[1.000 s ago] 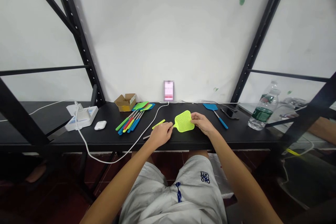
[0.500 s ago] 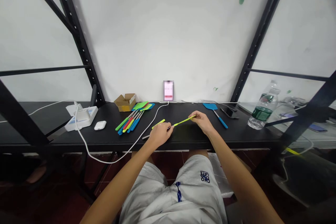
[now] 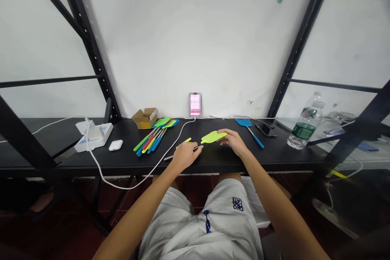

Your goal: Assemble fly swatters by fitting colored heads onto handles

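Note:
My left hand [image 3: 185, 155] is closed around a thin metal rod [image 3: 168, 157], which sticks out on both sides of the fingers. Just beyond that hand a yellow-green handle [image 3: 183, 142] shows, partly hidden by the fingers. My right hand [image 3: 233, 141] pinches the far right edge of a flat yellow-green spatula head [image 3: 213, 137], its broad face turned up. The head's narrow left end is close to the rod's tip; whether they touch, I cannot tell. A blue spatula [image 3: 256, 137] lies to the right of my right hand.
Several coloured spatulas [image 3: 155, 140] lie piled at the left by an open cardboard box [image 3: 144, 118]. A white cable [image 3: 158, 164] crosses the black table to a phone [image 3: 195, 105] against the wall. Also there: a power strip [image 3: 97, 140], white case [image 3: 116, 145], dark phone [image 3: 266, 130] and water bottles [image 3: 304, 130].
The yellow-green head has turned from edge-on to showing its broad face, my right hand's fingers rotating with it. My left hand stays nearly still on the rod.

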A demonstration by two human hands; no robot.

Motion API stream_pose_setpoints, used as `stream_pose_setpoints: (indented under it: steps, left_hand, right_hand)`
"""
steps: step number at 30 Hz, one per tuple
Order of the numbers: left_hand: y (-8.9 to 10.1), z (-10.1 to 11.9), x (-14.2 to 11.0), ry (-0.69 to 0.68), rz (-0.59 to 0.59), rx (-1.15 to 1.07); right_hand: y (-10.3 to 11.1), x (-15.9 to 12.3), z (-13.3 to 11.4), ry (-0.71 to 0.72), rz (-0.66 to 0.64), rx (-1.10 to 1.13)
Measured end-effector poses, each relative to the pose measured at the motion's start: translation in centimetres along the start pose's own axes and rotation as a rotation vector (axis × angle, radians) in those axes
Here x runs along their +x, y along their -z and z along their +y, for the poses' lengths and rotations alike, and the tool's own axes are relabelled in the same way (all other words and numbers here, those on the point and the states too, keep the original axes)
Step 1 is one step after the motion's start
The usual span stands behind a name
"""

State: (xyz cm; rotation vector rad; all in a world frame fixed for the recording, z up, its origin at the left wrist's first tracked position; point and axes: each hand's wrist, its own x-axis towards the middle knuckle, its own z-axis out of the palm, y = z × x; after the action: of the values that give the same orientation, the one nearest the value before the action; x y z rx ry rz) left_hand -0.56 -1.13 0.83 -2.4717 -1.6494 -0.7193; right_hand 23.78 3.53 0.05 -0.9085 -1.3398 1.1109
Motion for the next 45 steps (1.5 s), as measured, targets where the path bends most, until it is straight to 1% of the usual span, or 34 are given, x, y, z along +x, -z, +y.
stream_pose_setpoints:
  steps: [3, 5, 9, 12, 16, 20, 22, 24, 25, 26, 28, 32, 34, 35, 37, 39, 42, 45]
  left_hand:
    - [-0.1, 0.0, 0.0, 0.004, 0.001, -0.004]
    - [-0.1, 0.0, 0.0, 0.007, -0.003, 0.002]
    - [-0.3, -0.2, 0.0, -0.014, -0.001, 0.014]
    - [-0.4, -0.3, 0.0, -0.030, 0.003, 0.020]
    - [-0.5, -0.3, 0.0, -0.049, 0.019, 0.025]
    - [-0.5, -0.3, 0.0, -0.076, 0.038, 0.026]
    - [-0.5, -0.3, 0.0, -0.095, 0.046, 0.033]
    - [-0.6, -0.4, 0.0, -0.107, 0.057, 0.033]
    - [-0.6, -0.4, 0.0, -0.110, 0.064, 0.029]
    - [-0.6, -0.4, 0.0, -0.114, 0.069, 0.022]
    - [-0.7, -0.4, -0.1, -0.128, 0.076, 0.004]
    - [-0.7, -0.5, -0.2, -0.171, 0.097, -0.024]
    - [-0.7, -0.5, -0.2, -0.190, 0.110, -0.031]
    - [-0.7, -0.6, -0.2, -0.197, 0.117, -0.036]
    - [-0.7, -0.7, -0.3, -0.203, 0.129, -0.050]
    - [-0.6, -0.7, -0.3, -0.205, 0.138, -0.079]
    - [-0.6, -0.7, -0.3, -0.224, 0.135, -0.131]
    - [-0.6, -0.7, -0.3, -0.248, 0.125, -0.151]
  right_hand:
    - [0.1, 0.1, 0.0, -0.024, 0.021, 0.031]
    - [0.3, 0.3, 0.3, -0.035, 0.063, 0.016]
    - [0.7, 0.7, 0.9, -0.050, 0.143, -0.122]
    - [0.6, 0.7, 1.1, -0.043, 0.155, -0.238]
    - [0.4, 0.8, 1.3, -0.039, 0.162, -0.282]
    - [0.9, 0.9, 1.8, -0.047, 0.253, -0.333]
    - [1.3, 0.8, 1.8, -0.014, 0.333, -0.412]
    - [1.5, 0.6, 1.7, 0.070, 0.421, -0.529]
    - [1.4, 0.5, 1.5, 0.117, 0.444, -0.577]
    - [1.2, 0.3, 1.3, 0.158, 0.438, -0.604]
    - [0.2, 0.0, 0.8, 0.205, 0.341, -0.592]
    - [-3.2, -0.9, 0.3, 0.216, 0.020, -0.503]
    - [-4.9, -1.5, 0.3, 0.212, -0.113, -0.502]
    - [-5.6, -1.7, 0.4, 0.217, -0.159, -0.511]
    - [-6.5, -2.0, 0.5, 0.234, -0.209, -0.527]
    - [-6.9, -2.2, 0.6, 0.234, -0.222, -0.512]
    - [-6.9, -2.3, 0.5, 0.183, -0.228, -0.441]
    - [-6.8, -2.2, 0.3, 0.147, -0.277, -0.390]
